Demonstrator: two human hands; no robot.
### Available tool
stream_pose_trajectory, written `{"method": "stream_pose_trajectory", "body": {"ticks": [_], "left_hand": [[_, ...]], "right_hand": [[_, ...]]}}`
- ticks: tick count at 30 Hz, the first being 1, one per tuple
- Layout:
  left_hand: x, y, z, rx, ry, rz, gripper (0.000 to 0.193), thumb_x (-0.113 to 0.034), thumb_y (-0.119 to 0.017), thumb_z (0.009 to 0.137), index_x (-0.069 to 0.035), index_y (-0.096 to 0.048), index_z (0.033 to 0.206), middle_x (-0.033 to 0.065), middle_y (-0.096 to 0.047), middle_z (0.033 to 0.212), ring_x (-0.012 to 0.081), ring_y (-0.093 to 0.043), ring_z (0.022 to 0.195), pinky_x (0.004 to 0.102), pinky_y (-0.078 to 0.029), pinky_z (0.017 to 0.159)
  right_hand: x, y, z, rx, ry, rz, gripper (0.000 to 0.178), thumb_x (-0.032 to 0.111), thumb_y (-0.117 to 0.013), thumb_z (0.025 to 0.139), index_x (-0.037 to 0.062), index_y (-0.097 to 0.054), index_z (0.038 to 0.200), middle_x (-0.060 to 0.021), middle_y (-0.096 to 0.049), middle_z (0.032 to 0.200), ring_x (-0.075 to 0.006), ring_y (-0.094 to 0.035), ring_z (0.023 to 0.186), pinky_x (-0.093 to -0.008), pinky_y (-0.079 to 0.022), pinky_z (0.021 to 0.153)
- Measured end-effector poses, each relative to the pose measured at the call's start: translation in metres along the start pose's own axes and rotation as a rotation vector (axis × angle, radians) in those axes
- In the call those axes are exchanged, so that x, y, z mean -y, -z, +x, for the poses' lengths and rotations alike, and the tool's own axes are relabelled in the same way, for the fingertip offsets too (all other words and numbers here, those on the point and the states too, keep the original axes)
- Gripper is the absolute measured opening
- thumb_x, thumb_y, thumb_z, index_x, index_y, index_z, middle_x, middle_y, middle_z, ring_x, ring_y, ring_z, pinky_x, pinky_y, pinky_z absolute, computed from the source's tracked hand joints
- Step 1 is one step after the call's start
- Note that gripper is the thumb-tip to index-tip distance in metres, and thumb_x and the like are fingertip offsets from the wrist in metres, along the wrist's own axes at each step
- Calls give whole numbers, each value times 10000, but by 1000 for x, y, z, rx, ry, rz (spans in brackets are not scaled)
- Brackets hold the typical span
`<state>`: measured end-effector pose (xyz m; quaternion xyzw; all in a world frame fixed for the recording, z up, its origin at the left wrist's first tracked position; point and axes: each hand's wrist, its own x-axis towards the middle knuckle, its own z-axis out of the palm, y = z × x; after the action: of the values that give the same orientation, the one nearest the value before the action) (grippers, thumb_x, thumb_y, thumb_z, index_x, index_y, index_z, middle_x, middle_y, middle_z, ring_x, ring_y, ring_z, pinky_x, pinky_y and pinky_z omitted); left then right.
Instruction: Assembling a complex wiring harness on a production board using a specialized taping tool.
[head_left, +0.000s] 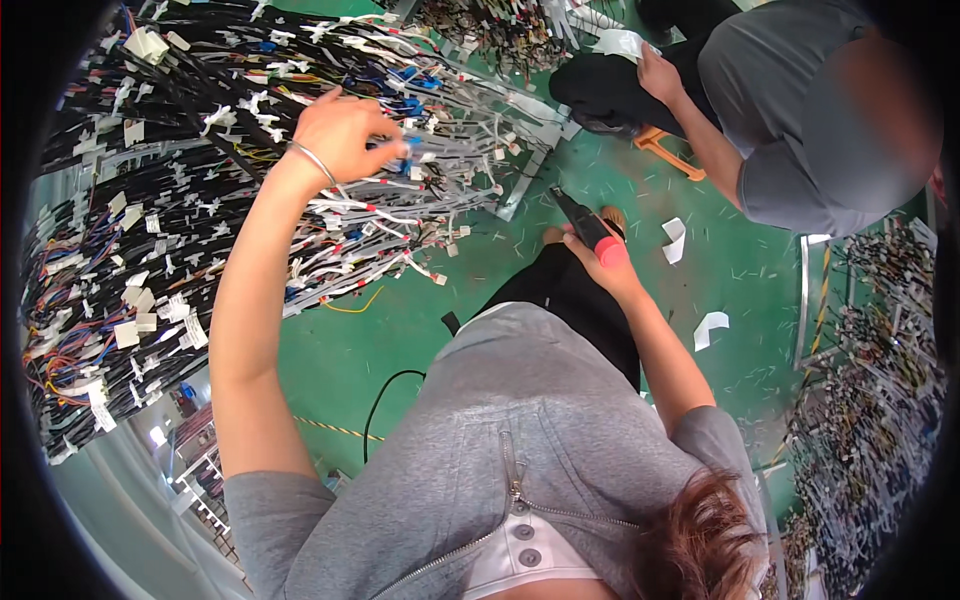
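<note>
While left hand reaches up, fingers closed among wires, right hand lowered, gripping red-handled tool.

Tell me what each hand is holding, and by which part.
The right hand has its grip on the red-and-black handle of a hand tool, dark tip pointing away. The left hand is among the white-tagged wire bundles; whether it holds one cannot be told.
</note>
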<state>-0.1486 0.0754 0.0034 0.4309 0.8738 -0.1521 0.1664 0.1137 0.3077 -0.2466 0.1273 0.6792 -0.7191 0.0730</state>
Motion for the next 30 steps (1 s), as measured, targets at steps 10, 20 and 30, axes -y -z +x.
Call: {"method": "stream_pose_trajectory", "body": {"ticks": [10,20,30], "left_hand": [[-13,-13,17,158,398,56,238,-235,-714,802,-86,-700,987,141,-657,1067,341,-667,950,438,-552,792],[12,-44,-15,-307,429,-67,395,84,-563,767,20,-575,1156,163,-500,1310,371,-592,1095,435,-507,923],[7,-39,-57,-301,203,221,184,-44,-553,817,-10,-670,954,99,-606,1221,258,-559,1182,408,-425,1055]], "right_hand": [[27,-120,101,43,78,7,469,179,-730,862,33,-553,1270,-62,-689,1054,-124,-634,977,-292,-491,879],[66,-173,70,38,246,-108,664,156,-683,801,-5,-429,1393,-248,-594,1244,-395,-603,1115,-408,-483,926],[67,-187,33,116,270,-72,779,133,-710,754,-4,-363,1438,-250,-607,1172,-409,-593,1079,-434,-478,908]]}}
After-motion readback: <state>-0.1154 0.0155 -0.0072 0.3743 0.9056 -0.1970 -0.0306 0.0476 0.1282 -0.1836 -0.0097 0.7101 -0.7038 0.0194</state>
